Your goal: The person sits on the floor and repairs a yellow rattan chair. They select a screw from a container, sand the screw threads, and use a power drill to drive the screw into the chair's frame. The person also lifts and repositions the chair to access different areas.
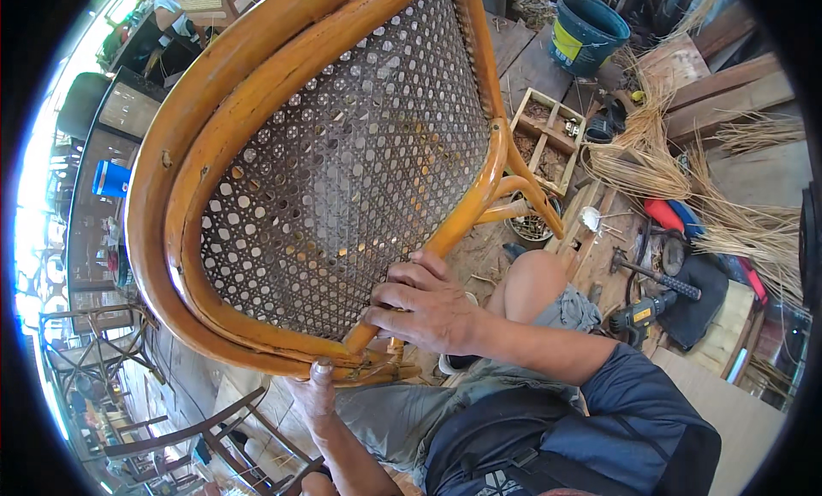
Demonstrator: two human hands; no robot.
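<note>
A rattan chair (152, 213) with glossy orange-brown poles fills the middle of the head view, tilted up in front of me. Woven cane mesh (360, 179), greyish with open holes, spans the inside of its curved frame. My right hand (428, 306) is closed round the pole at the mesh's lower right corner, fingers curled over it. Below and to the left, my left hand (313, 400) grips the lower edge of the frame, its thumb up against the outer pole. The left fingers are mostly hidden under the chair.
At the far right stand a dark green bucket (591, 35) and a divided wooden box (516, 158). Loose cane strands (642, 166), a hammer (659, 276) and a power drill (635, 319) lie to my right. A bare chair frame (201, 425) is at lower left, a blue cup (111, 179) farther back.
</note>
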